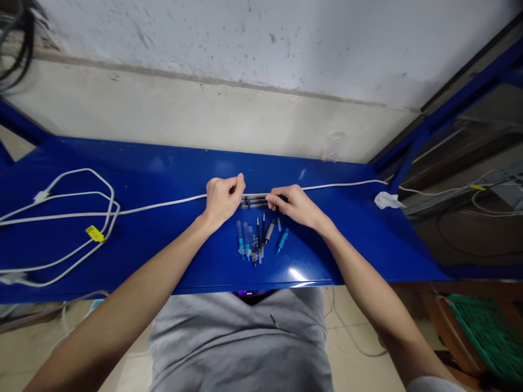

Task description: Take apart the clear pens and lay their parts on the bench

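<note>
My left hand (224, 199) is closed above the blue tabletop, its thumb and forefinger pressed together; whatever they may pinch is hidden. Several thin pen refills (255, 200) lie side by side between my hands. At their right ends, my right hand (293, 203) pinches a refill between thumb and fingers, partly covering it. Below that hand a dark piece with a clear tip (279, 222) shows. Nearer me are clear pen barrels with blue grips (240, 237), slim black-tipped refills (258, 234), a grey pen part (269, 231) and a blue pen part (281, 240).
A white cable (163, 206) runs across the blue table (171, 163) behind my hands, looping at left with a yellow tag (95, 234). Crumpled white tissue (387, 200) lies at right. A clear plastic bag (333, 147) rests by the wall. Blue frame posts flank the table.
</note>
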A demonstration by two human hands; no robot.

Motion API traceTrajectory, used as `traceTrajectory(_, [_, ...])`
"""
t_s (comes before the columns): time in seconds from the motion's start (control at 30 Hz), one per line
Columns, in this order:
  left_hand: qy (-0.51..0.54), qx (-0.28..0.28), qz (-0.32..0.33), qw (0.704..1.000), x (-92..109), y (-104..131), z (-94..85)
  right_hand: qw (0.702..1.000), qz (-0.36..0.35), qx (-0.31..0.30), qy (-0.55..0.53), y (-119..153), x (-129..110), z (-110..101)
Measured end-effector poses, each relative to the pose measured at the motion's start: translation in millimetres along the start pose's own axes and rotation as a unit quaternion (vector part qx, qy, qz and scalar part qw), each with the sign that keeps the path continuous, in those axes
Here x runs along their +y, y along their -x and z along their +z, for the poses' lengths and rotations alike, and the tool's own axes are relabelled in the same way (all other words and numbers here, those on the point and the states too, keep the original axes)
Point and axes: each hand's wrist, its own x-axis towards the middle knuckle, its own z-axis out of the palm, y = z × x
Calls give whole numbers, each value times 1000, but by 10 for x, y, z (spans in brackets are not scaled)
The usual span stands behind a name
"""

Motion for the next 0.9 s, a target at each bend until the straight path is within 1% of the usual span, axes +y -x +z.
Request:
traceTrajectory(0.3, [1,-8,0,1000,35,13,-4,996,-3,-65,-57,37,-156,73])
traceTrajectory(0.4, [-1,-15,-1,1000,35,14,-5,995,-1,-78,-65,45,-202,115])
traceTrajectory(0.53, [-2,-19,1,1000,27,14,4,993,-15,-102,-63,52,-229,187])
traceTrajectory(0.63, [-3,-18,0,1000,13,15,13,994,-20,-97,-38,52,-235,255])
traceTrajectory(0.73, [-4,-18,-1,1000,2,14,17,997,-33,-72,-7,49,-234,296])
traceTrajectory(0.9, [-6,-9,-6,1000,14,10,10,996,-49,-40,61,49,-231,260])
